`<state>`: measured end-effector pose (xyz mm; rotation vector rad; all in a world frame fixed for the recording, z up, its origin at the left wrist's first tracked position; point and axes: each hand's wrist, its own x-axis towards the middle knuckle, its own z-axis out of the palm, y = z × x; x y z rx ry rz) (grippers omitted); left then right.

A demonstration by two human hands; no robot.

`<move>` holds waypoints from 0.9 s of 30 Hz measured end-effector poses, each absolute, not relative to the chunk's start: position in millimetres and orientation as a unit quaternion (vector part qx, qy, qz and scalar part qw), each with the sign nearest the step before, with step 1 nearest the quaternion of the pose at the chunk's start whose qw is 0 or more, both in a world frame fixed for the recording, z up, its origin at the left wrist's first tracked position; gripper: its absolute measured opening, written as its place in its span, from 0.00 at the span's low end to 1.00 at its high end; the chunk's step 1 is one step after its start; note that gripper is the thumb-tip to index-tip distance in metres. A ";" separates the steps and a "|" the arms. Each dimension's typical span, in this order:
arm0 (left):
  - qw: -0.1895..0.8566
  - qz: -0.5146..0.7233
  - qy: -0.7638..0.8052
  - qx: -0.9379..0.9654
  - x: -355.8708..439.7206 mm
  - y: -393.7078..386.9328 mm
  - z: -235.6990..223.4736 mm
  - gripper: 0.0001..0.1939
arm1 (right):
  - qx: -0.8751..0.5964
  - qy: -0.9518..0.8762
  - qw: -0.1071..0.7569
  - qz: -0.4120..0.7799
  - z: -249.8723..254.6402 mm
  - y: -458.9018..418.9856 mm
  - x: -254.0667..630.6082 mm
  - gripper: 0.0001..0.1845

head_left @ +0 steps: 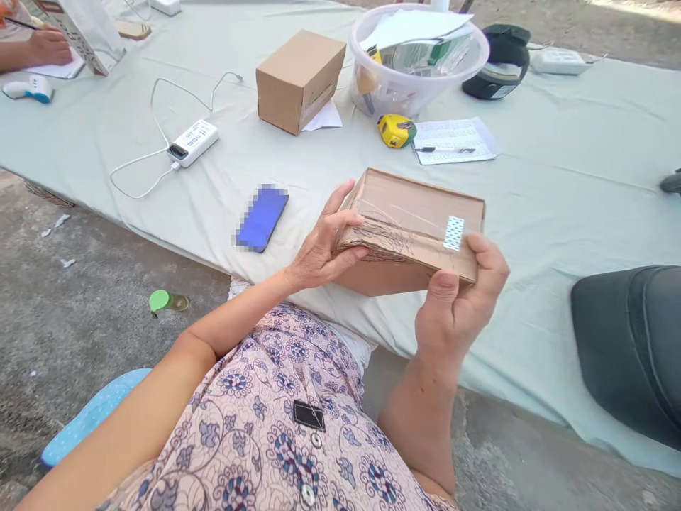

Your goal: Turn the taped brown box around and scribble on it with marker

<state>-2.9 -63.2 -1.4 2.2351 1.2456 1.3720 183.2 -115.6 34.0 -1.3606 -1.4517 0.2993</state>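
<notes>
From afar I see the bare left hand (322, 247) and bare right hand (464, 301), fingers and thumbs grasping opposite sides of a brown rectangular cardboard box (409, 206) near the front edge of the pale cloth-covered table (564, 206)

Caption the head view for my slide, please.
Left hand and right hand grip a cardboard box at a cloth-covered table.

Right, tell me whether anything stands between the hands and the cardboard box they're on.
Nothing visible does. The left hand is directly on the cardboard box at its left end, the right hand at its near right corner. The patterned sticker lies beside the right hand, not blocking it.
</notes>
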 end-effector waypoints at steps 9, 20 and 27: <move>0.127 0.486 0.435 0.747 17.6 -34.7 -21.0 0.17 | -0.500 -0.607 0.604 0.132 16.9 -88.6 197.2 0.32; 0.123 0.509 0.421 0.741 17.5 -38.1 -26.3 0.24 | -0.749 -0.535 0.385 0.070 -73.0 -65.2 283.0 0.09; 0.125 0.530 0.362 0.757 15.2 -38.8 -32.8 0.27 | -0.780 -0.514 0.352 0.056 -93.9 -90.9 280.1 0.20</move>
